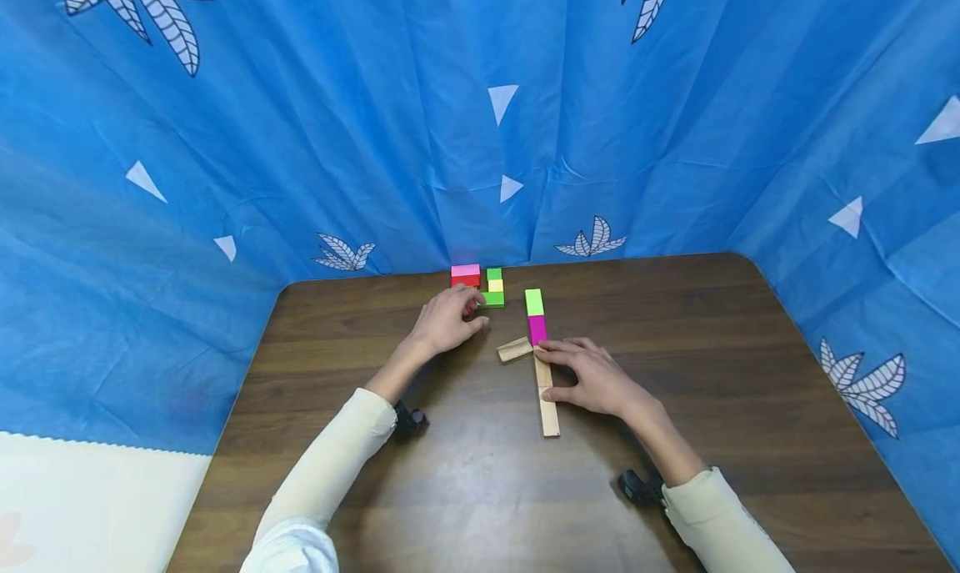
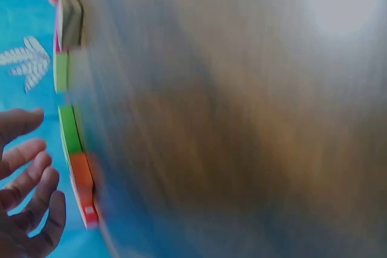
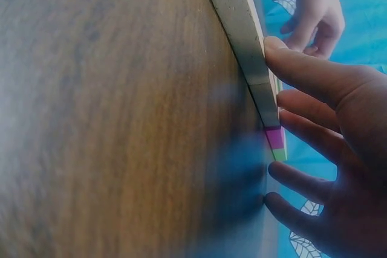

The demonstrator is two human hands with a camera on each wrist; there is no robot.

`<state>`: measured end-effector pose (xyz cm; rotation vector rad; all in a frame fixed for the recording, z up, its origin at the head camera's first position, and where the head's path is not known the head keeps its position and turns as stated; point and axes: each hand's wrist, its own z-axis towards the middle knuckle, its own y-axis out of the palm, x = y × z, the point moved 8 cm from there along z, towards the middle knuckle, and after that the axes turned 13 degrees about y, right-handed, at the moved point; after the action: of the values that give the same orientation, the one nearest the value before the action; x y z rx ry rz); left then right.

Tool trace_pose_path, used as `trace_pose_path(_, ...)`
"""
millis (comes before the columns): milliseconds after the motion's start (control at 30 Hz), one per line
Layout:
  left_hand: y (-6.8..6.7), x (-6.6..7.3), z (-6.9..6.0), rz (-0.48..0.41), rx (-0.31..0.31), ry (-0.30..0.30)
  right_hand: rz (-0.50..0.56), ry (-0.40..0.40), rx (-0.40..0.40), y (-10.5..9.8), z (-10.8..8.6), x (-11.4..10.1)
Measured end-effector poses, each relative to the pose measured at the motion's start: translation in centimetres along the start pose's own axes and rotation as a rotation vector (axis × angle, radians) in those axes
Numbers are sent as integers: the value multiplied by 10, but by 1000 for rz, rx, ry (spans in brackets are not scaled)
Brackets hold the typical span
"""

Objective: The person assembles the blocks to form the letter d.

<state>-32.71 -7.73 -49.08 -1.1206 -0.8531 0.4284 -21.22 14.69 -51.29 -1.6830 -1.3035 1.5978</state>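
My right hand (image 1: 596,379) touches a row of plain wooden blocks (image 1: 550,419) with thumb and fingertips; in the right wrist view its fingers are extended along the blocks (image 3: 242,37). A magenta block (image 1: 537,329) and a light green block (image 1: 534,302) continue the row at its far end. Left of the row a loose wooden block (image 1: 513,350) lies at an angle. My left hand (image 1: 446,319) hovers near the coloured group, fingers loosely bent; the left wrist view shows nothing held between them. Beside it are a green block (image 1: 492,300) and a red block (image 1: 465,280), partly hidden.
A pink block (image 1: 465,269), a yellow block (image 1: 496,286) and a small green block (image 1: 494,273) stand near the back edge of the wooden table (image 1: 337,323). Behind hangs a blue patterned curtain (image 1: 420,139).
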Motion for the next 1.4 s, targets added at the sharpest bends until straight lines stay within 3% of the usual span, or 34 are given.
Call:
trace_pose_path(100, -10, -15, 3, 45, 37, -58, 0, 1, -2, 0, 0, 0)
trace_pose_path(333, -11, -36, 8, 61, -1, -168, 9, 8, -8, 0, -2, -1)
trace_pose_path(633, -5, -43, 11, 12, 3, -185, 7, 12, -11, 0, -1, -2)
trace_pose_path(800, -4, -50, 9, -12, 1, -228, 3, 12, -9, 0, 0, -1)
trace_pose_path(900, 3, -65, 9, -8, 4, -261, 2, 15, -13, 0, 0, -1)
trace_pose_path(1033, 25, -99, 12, 27, 29, -254, 0, 13, -16, 1, 0, -1)
trace_pose_path(1133, 20, -93, 10, 31, 33, -262, -3, 10, -15, 2, 1, -1)
trace_pose_path(1267, -4, -60, 4, 27, 12, -287, -2, 16, -16, 0, 1, -1)
trace_pose_path(1400, -8, -50, -2, 35, 1, -281, -1, 23, -19, 0, 1, -1)
